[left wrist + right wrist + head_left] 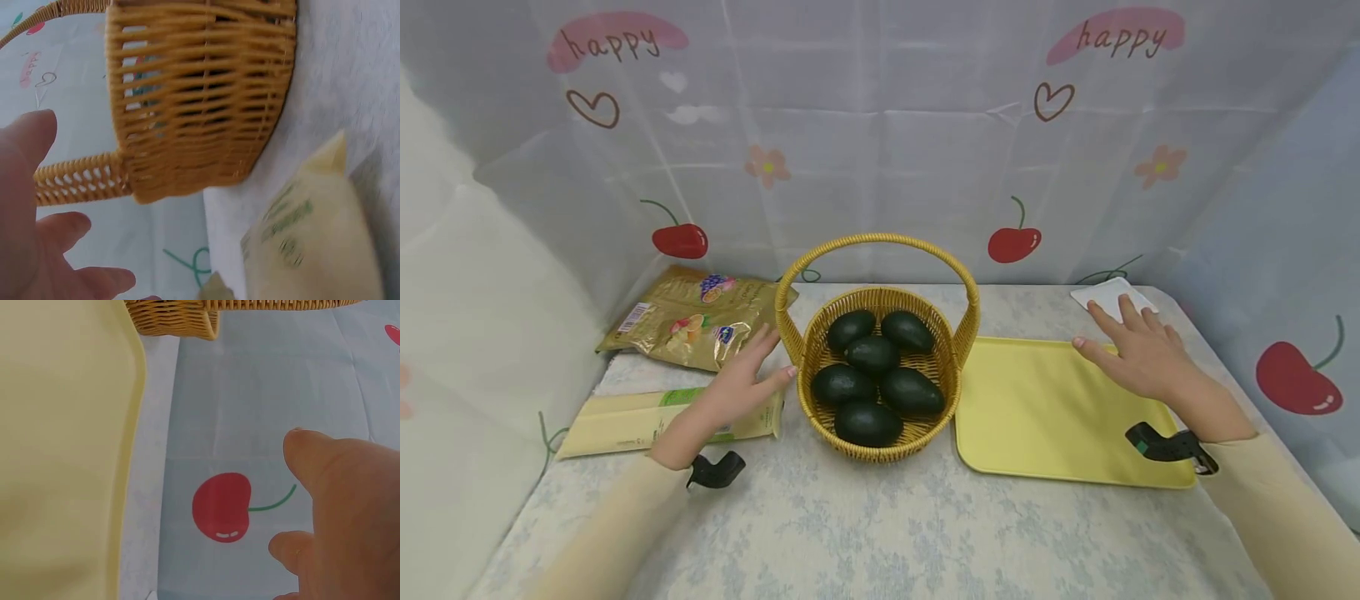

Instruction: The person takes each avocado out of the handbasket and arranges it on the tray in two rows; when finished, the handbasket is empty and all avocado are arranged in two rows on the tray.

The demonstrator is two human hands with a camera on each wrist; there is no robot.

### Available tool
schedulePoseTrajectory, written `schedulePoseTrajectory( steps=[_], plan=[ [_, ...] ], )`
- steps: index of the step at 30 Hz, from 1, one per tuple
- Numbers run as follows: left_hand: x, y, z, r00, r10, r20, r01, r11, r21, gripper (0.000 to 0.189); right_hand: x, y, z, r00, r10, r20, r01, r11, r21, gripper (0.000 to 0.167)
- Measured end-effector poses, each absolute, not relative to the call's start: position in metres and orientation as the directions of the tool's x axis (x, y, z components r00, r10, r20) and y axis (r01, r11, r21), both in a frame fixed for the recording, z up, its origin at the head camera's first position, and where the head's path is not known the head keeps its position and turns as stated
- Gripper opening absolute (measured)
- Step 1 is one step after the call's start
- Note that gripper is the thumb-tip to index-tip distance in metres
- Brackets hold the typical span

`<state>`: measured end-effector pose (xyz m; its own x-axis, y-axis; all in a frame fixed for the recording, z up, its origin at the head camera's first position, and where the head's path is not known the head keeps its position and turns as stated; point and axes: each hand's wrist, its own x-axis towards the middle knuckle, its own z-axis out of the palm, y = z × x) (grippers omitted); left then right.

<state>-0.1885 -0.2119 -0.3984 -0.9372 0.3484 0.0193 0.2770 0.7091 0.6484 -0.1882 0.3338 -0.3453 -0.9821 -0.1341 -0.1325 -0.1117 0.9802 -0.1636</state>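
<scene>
A yellow wicker basket [880, 450] with a tall arched handle stands mid-table, holding several dark green avocados [869, 424]. Just left of it hovers my left hand [735, 398], fingers extended and nothing in its grasp; the left wrist view shows the basket's woven side [200, 94] close beyond the thumb. Over the far right part of a yellow tray [1037, 417], my right hand [1142, 354] is spread with its fingers apart, holding nothing. In the right wrist view, the tray's edge [128, 469] lies to the left of the thumb and fingers.
A gold foil bag [688, 321] lies at the back left. In front of it rests a pale yellow packet [617, 423], partly behind the left hand. A small white item [1108, 292] sits at the back right. Printed curtains [880, 167] enclose the table.
</scene>
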Motion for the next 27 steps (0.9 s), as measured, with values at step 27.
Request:
schedulePoseTrajectory(
  steps=[27],
  plan=[
    [-0.171, -0.151, -0.449, -0.989, 0.113, 0.091, 0.115, 0.223, 0.968, 0.070, -0.188, 0.333, -0.357, -0.982, -0.130, -0.139, -0.102, 0.976, -0.190, 0.085]
  ],
)
